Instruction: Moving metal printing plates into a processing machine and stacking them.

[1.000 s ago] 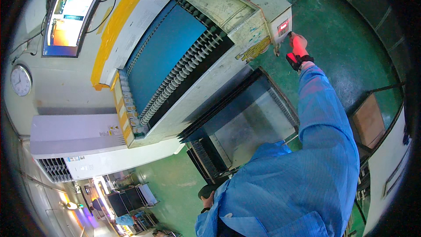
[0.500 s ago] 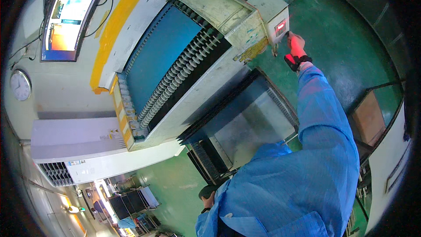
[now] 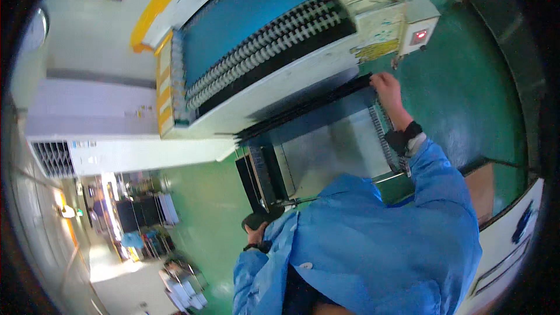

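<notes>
My right hand [image 3: 389,96] is at the upper right corner of a rack, its fingers closed on the edge of a dark thin panel [image 3: 315,118]. This panel stands along the rack's far side, next to the conveyor machine. A greyish flat sheet [image 3: 332,149] shows within the rack [image 3: 382,140], whose toothed side runs below my right hand. My left hand [image 3: 255,233] is low at the rack's near left end, closed round a dark rounded thing [image 3: 262,218] whose kind I cannot make out. Both wrists wear black bands, and blue sleeves cover my arms.
Beyond the rack stands a conveyor machine with rollers [image 3: 268,44] and a blue sheet [image 3: 248,14] on it. A control box [image 3: 419,17] with a lit red switch juts from its right end. A white cabinet [image 3: 111,134] stands left; a brown board [image 3: 481,192] is at right.
My right hand has left the control box and come down and back to the rack's corner. My view has shifted, and the left hand still holds the dark thing.
</notes>
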`<state>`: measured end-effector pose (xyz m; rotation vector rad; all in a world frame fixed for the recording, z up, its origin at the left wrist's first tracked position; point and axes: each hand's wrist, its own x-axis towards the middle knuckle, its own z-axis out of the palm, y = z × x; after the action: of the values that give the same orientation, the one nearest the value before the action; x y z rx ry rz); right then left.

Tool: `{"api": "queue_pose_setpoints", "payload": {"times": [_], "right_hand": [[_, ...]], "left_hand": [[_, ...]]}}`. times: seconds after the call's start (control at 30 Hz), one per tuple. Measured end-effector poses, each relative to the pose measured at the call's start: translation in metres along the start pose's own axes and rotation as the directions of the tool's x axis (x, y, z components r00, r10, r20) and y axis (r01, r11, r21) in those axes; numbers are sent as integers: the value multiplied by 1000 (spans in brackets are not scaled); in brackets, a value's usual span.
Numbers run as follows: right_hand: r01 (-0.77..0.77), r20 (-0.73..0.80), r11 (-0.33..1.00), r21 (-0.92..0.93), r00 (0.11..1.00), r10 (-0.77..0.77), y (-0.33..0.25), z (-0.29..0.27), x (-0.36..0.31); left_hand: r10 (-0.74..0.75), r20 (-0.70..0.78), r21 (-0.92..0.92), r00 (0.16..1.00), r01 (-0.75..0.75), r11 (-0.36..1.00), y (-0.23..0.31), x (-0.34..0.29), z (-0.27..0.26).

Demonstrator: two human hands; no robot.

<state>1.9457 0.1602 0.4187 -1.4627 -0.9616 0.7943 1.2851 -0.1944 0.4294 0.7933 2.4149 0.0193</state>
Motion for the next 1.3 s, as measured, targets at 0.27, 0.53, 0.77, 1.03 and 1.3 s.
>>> {"api": "queue_pose_setpoints", "payload": {"times": [0.27, 0.53, 0.77, 1.03, 1.3], "right_hand": [[621, 588, 742, -253, 708, -392, -70, 97, -72], [770, 722, 490, -409, 601, -343, -79, 119, -97], [801, 753, 468, -373, 557, -352, -90, 126, -107], [831, 812, 402, -385, 512, -280, -79, 158, -86], [840, 864, 298, -453, 496, -83, -87, 178, -107]], "left_hand": [[-60, -72, -66, 996, 55, 996, 4, -10, 1], [-209, -106, -80, 972, 201, 976, 11, -27, 4], [-263, -172, -89, 949, 251, 964, 19, -36, -2], [-323, -138, -173, 936, 298, 939, 26, -39, -17], [-438, -128, -249, 890, 398, 883, 28, -52, -36]]}}
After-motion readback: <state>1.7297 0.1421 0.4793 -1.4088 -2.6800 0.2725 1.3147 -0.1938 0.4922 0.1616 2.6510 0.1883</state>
